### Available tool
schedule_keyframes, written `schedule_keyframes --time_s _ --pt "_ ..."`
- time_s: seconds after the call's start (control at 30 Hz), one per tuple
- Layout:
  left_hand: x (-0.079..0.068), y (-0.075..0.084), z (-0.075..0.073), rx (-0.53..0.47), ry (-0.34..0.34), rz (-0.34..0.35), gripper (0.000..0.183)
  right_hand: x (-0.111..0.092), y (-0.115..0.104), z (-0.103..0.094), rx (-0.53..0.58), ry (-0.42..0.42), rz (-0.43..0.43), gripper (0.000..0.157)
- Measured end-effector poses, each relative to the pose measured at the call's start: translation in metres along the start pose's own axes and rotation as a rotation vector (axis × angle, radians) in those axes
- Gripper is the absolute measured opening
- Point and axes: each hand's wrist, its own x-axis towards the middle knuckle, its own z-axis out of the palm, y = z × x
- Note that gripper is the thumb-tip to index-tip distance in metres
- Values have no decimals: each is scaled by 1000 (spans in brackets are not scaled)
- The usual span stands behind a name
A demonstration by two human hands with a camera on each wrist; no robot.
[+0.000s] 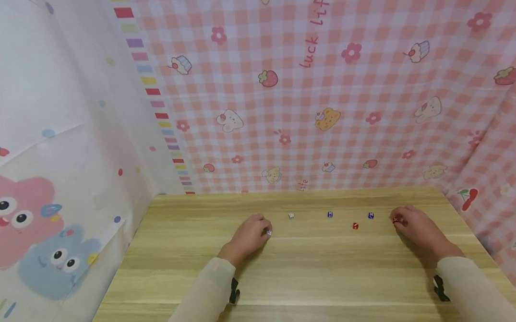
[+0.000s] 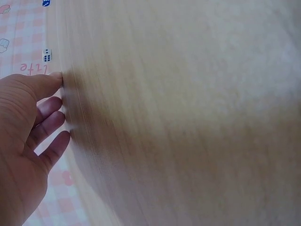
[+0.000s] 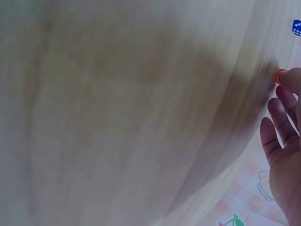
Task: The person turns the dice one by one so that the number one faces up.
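In the head view my left hand (image 1: 249, 233) pinches a white die (image 1: 269, 232) at its fingertips, low over the wooden table. The left wrist view hides that die behind the thumb. On the right, my right hand (image 1: 416, 227) holds a red die (image 1: 396, 220) between thumb and forefinger; its edge also shows in the right wrist view. Between the hands lie a second white die (image 1: 291, 215), a blue die (image 1: 330, 214), another red die (image 1: 355, 226) and another blue die (image 1: 371, 215), which is nearest the right hand.
The wooden table (image 1: 315, 278) ends at the back against a pink checked cloth (image 1: 246, 99). A white cloth with cartoon figures (image 1: 67, 155) hangs at the left, and a checked cloth with cherries bounds the right side.
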Motion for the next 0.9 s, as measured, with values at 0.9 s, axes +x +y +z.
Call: schedule_keyframes --time_s 0.9 --pt "0 1 -1 -17 -12 -23 5 -2 5 3 33 -1 42 10"
